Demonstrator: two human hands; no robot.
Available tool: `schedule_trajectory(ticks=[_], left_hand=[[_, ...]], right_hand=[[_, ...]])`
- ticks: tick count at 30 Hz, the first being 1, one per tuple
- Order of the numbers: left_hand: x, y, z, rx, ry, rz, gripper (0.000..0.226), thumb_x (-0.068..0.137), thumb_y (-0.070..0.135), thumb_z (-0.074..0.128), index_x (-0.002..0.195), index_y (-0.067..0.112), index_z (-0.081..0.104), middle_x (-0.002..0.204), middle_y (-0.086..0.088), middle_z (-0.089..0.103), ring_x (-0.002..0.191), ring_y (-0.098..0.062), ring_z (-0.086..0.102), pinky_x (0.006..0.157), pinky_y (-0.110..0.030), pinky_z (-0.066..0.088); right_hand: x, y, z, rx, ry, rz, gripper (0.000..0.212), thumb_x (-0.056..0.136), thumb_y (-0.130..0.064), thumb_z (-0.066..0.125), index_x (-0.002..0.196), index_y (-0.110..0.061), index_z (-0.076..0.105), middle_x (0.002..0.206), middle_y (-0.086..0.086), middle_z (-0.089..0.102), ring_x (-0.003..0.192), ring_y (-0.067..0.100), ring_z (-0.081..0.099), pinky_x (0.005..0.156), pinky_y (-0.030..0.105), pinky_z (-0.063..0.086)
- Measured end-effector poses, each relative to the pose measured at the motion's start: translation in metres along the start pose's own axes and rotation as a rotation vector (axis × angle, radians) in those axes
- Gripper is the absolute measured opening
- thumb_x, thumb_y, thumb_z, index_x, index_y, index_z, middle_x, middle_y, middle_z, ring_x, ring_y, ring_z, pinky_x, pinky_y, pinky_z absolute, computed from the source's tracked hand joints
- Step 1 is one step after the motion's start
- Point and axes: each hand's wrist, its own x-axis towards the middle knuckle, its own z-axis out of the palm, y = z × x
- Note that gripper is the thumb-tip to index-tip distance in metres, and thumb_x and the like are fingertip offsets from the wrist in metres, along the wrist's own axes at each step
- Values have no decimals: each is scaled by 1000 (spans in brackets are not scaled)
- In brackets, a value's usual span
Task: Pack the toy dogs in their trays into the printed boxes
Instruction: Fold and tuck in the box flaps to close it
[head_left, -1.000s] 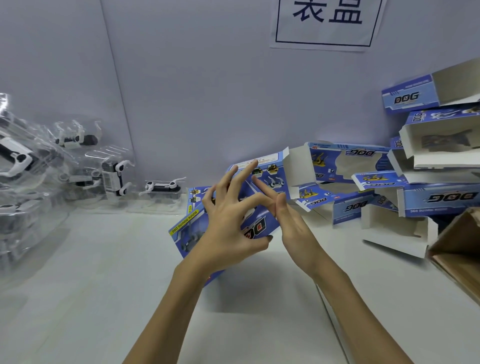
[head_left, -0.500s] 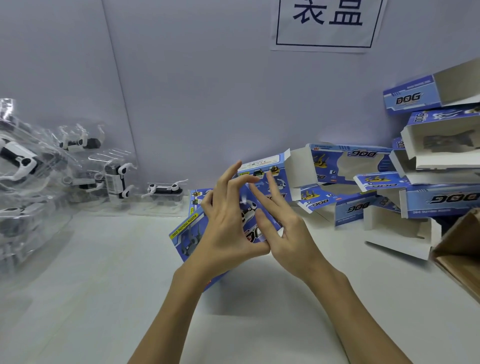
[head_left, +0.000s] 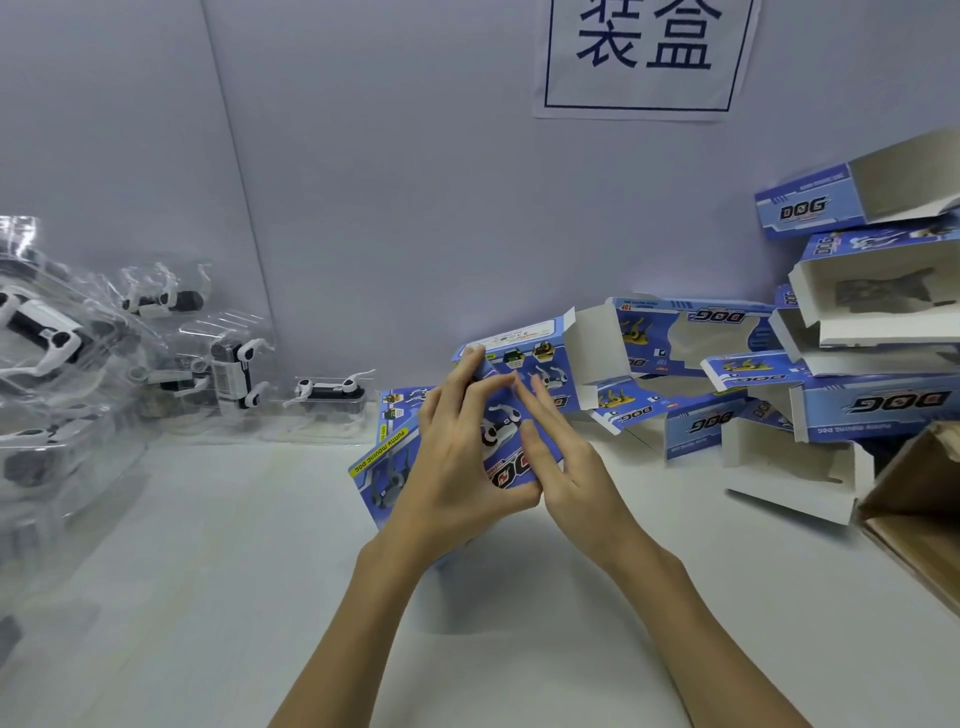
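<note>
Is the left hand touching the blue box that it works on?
Touching. The head view shows the left hand with its thumb under the blue box and fingertips on its upper corner.

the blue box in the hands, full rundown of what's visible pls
The printed box is blue cardboard with toy-dog pictures, a "DOG" logo and a yellow strip along one edge. It is held tilted above the white table, its top flap standing open with a white inside. The left hand holds it from the near side, fingers spread up its face to the top corner and thumb at its lower edge. The right hand lays straight fingers on its face. Contents not visible.
</note>
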Motion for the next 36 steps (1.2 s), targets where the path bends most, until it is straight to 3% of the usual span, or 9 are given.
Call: schedule_trajectory(ticks=[5,10,13,17,21,26,29,32,36], left_hand=[[-5,0,0,328,-257,-28,88,80,76,66,155,41,35,171,14,14,159,-14,15,122,-64,14],[-4,-21,-29,137,-434,-208,69,80,76,65,144,53,50,146,23,50,128,-6,55,102,-42,51],[-2,-30,-41,-361,-372,-388,41,87,52,78,126,54,68,120,17,74,107,-7,72,83,-29,62],[-3,-36,-48,-617,-302,-592,29,84,45,83,113,40,79,107,0,80,98,-21,78,72,-30,64],[-4,-44,-42,-739,-134,-755,39,66,47,89,95,21,84,101,-12,80,86,-27,79,64,-29,62],[-6,-45,-13,-923,473,-950,62,98,63,55,74,10,76,81,-7,78,62,-16,71,60,-29,53],[-9,-33,11,-961,417,-933,63,98,71,45,93,16,75,88,-5,79,70,-17,74,59,-28,54],[-17,-18,39,-710,309,-843,63,83,68,60,128,24,59,124,-5,68,115,-15,68,100,-32,54],[-15,-14,39,-788,399,-740,62,82,61,67,133,27,52,127,-5,67,95,3,68,77,-11,51]], right_hand=[[6,11,-17,-9,191,108,46,109,-35,53,153,-47,47,142,-25,58,117,-17,58,90,12,51],[5,8,-45,-29,406,313,39,105,-63,42,115,-45,76,102,-11,75,93,9,73,63,27,60],[2,4,-51,1,186,249,51,97,-73,39,118,-40,71,111,-1,71,96,0,69,75,14,54],[3,7,-52,-68,-52,261,66,87,-70,65,144,-45,46,152,2,52,135,14,52,108,26,47],[1,9,-57,55,-121,264,69,76,-49,79,134,-43,43,151,-13,54,133,6,56,100,20,50],[2,23,-48,-86,109,310,75,65,-68,79,124,-30,53,118,-10,67,92,-7,67,72,11,53],[2,31,-39,-139,260,485,78,63,-88,62,112,-28,55,93,-2,73,74,10,74,69,32,60],[0,35,-40,-128,390,563,75,68,-93,57,106,-29,57,92,1,72,86,20,72,71,35,53],[3,30,-49,37,533,547,68,79,-88,58,109,-27,61,94,-4,70,86,16,69,68,32,50]])
